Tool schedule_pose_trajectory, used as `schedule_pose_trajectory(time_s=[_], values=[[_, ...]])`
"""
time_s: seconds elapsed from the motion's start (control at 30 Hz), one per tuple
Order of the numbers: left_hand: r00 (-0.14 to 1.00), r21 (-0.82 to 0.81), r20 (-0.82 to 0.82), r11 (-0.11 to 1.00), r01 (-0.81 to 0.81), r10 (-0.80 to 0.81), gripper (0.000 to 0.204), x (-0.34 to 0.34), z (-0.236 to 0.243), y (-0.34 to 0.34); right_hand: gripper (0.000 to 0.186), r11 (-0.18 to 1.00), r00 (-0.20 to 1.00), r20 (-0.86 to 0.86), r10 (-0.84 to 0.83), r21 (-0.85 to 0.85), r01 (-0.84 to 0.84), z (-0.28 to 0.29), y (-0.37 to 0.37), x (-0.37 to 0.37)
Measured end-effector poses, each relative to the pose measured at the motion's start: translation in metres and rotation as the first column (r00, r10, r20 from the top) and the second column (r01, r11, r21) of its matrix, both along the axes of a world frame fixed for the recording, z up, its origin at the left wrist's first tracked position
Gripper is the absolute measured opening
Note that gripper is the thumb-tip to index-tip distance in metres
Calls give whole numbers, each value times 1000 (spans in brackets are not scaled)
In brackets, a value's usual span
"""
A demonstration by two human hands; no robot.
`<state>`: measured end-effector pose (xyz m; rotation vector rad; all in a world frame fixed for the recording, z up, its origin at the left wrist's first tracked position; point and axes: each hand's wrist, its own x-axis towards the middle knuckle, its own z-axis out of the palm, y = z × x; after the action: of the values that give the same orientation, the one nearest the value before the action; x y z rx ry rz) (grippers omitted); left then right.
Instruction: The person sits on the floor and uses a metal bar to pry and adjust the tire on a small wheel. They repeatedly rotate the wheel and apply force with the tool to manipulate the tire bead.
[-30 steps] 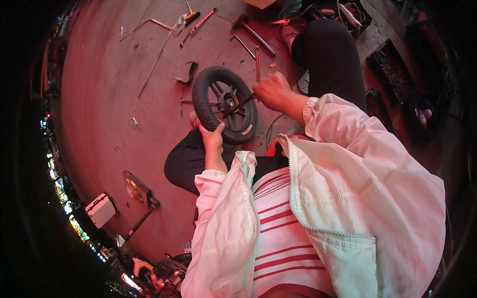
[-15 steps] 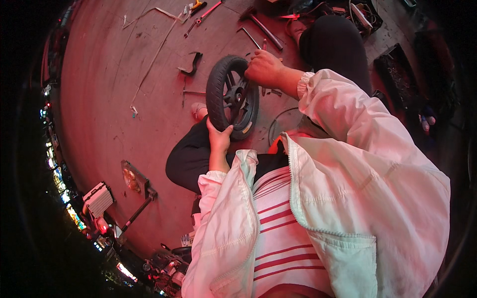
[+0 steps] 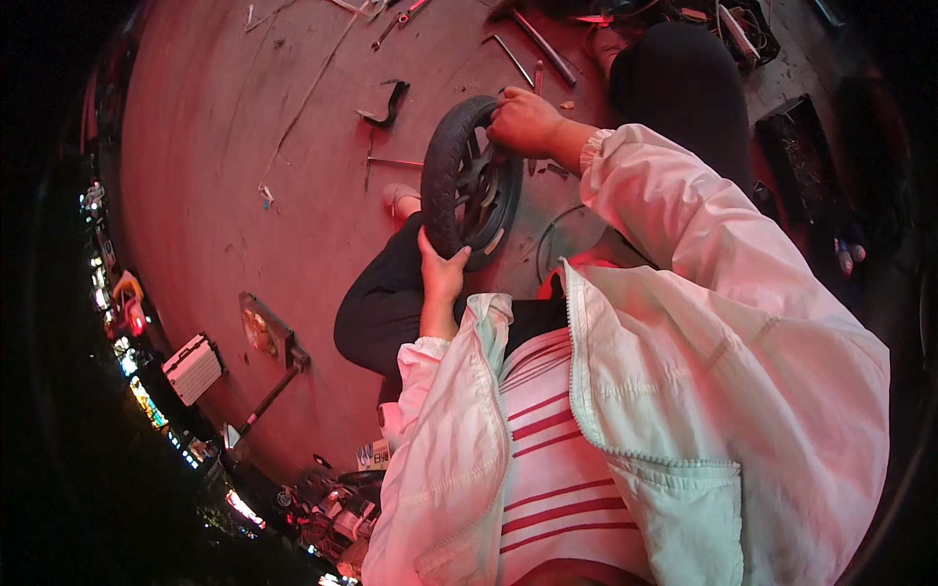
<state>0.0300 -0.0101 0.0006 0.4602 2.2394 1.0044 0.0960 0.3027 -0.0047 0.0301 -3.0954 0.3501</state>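
A small black spoked wheel with its tyre [image 3: 442, 195] is held tilted in front of me, above the floor between my legs. My left hand [image 3: 445, 278] is closed round the tyre's lower edge, with the thumb on the near side. At the upper right of the wheel, my right hand [image 3: 526, 122] is closed against the rim, its fingertips hidden. The hub and spokes [image 3: 474, 186] show partly between the hands.
Beyond the wheel lie a hammer [image 3: 545, 47], a bent metal rod [image 3: 512, 59], a red-handled tool [image 3: 538, 78], a curved black bracket [image 3: 389, 105] and a wrench [image 3: 391, 34]. A silver case [image 3: 192, 369] stands at the left. An open black box [image 3: 796, 156] is at the right.
The wheel has tilted a little and shows its face more edge-on. Both hands have stayed on it. The view has shifted slightly, moving the floor tools up and right.
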Motion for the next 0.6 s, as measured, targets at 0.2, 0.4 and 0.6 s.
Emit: schedule_pose_trajectory(time_s=[0.2, 0.4, 0.6], values=[[1000, 26, 14, 1000, 4, -4, 87, -2, 0, 1, 28, 999, 996, 83, 12, -44, -8, -11, 1, -5], [1000, -2, 3, 1000, 7, -7, 87, -3, 4, 5, 29, 996, 976, 215, -21, -80, 39, -34, -11, -2], [1000, 33, -18, 999, -9, 10, 83, -14, -1, 5, 30, 980, 918, 386, -86, -131, 147, -19, -11, 11]])
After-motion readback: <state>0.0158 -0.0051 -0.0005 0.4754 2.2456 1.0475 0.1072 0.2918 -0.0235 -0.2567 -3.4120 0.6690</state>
